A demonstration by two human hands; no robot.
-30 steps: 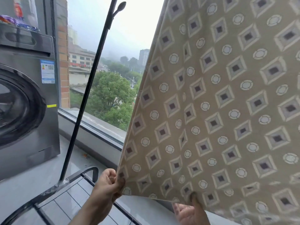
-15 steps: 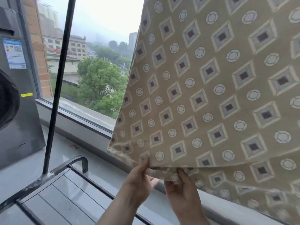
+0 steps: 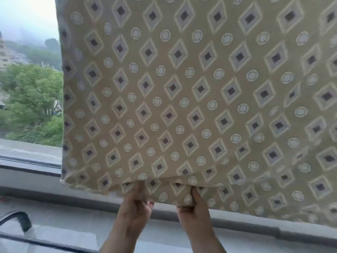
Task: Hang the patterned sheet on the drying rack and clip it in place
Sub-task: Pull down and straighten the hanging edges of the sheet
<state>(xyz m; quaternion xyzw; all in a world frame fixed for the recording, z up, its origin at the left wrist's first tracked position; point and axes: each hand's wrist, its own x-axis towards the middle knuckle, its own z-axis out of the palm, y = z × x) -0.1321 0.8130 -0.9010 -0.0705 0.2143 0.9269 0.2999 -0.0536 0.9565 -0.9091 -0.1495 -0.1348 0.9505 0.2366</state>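
sheet (image 3: 191,97) before window (image 3: 29,79), hands (image 3: 134,210) below sheet

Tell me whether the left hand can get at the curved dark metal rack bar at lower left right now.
Probably yes: open space lies between the left hand and the curved dark metal rack bar. But it grips the beige diamond-patterned sheet, so it must let go first.

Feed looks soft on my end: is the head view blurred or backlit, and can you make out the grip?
Head view: motion blur smears the rack and sill, lower left; the sheet is backlit by the window, pattern soft but readable; left hand and right hand visibly pinch its hem.
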